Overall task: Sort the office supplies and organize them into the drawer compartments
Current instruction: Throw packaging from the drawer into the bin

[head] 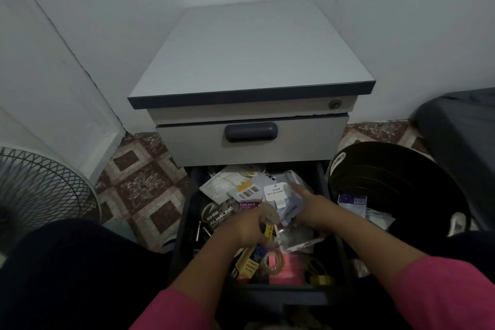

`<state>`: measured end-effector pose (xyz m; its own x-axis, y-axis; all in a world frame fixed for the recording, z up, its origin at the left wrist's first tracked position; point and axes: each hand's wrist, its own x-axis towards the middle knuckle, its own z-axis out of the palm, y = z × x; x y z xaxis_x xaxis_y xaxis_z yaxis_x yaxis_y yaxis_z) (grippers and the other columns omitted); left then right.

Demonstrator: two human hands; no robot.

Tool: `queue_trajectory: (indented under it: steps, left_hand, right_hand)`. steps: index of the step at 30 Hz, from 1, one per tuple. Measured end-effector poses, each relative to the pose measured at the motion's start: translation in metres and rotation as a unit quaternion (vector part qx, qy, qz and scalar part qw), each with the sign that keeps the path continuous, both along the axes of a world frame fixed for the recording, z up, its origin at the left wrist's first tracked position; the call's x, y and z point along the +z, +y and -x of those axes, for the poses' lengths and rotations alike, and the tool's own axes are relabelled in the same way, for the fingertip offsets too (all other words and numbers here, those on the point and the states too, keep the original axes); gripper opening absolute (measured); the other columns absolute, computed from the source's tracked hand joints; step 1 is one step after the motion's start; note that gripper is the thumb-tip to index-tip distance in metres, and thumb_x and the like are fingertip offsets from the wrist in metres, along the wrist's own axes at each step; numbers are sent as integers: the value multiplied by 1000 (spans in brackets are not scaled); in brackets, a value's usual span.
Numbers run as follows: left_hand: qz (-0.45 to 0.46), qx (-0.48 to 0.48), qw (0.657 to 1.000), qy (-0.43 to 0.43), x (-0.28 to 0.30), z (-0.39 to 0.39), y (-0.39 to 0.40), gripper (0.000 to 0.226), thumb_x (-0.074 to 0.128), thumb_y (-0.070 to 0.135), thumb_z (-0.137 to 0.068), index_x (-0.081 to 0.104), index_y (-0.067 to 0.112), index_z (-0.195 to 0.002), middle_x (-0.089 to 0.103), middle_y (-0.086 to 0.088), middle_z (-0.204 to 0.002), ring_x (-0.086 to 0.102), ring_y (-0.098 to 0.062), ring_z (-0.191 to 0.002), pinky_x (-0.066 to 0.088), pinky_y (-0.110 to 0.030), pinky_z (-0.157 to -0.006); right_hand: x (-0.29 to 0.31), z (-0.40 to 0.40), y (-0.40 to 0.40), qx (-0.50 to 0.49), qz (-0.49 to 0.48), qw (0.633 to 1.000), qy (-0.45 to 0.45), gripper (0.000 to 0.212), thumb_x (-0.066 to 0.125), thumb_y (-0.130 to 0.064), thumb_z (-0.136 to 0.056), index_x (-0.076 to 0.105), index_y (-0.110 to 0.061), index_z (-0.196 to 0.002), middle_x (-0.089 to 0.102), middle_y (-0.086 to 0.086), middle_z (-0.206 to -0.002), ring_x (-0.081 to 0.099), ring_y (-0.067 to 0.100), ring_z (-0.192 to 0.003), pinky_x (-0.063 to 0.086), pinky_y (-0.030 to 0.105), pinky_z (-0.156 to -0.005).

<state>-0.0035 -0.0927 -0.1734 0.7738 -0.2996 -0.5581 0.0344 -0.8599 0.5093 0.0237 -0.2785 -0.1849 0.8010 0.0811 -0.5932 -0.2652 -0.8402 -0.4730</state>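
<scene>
Both hands are down in the open drawer (184, 222) of a grey cabinet (251, 61), among a loose heap of packets. The left hand (242, 225) has its fingers curled round a small bunch of items; a yellow strip (268, 231) pokes out just beside its fingertips, its long axis running roughly toward and away from the person. The right hand (312, 207) pinches the right edge of a white packet (277, 191) printed "HAIR ACCESSORIES", its forefinger stretched along the packet's upper edge. The packet lies tilted, its long axis running from the right hand's fingers down toward the left hand, label facing up. Beyond the left hand's knuckles lies a dark "ALKALINE" pack (221, 215); a barcoded card (247, 191) sits just left of the packet. Below the wrists are a tape roll (273, 261), a pink pad (290, 266) and a yellow-black box (247, 262). Right of the drawer stands a black bin (396, 179); a fan (40, 190) stands at far left.
</scene>
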Motion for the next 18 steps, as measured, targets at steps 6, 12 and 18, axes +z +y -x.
queue_trajectory:
  steps: [6, 12, 18]
  left_hand:
    - [70, 41, 997, 12, -11, -5, 6, 47, 80, 5, -69, 60, 43, -90, 61, 17, -111, 57, -9, -108, 48, -32, -96]
    - [47, 63, 997, 8, -17, -10, 7, 40, 80, 9, -69, 47, 23, -87, 62, -7, -98, 59, -26, -95, 48, -35, -80]
    - [78, 68, 994, 42, -15, -11, 10, 37, 77, 4, -72, 49, 19, -91, 57, 0, -96, 57, -20, -92, 48, -32, -70]
  right_hand:
    - [0, 8, 10, 88, 86, 992, 5, 61, 40, -19, -95, 20, -42, -148, 19, 14, -155, 23, 29, -138, 32, 36, -107]
    - [-8, 8, 10, -24, 38, 995, -85, 25, 56, -42, -91, 59, -24, -109, 54, 8, -113, 49, 21, -108, 46, 32, -86]
    - [-6, 5, 4, -126, 0, 987, -94, 60, 69, -37, -79, 41, -11, -125, 56, 13, -117, 59, 29, -101, 47, 33, -76]
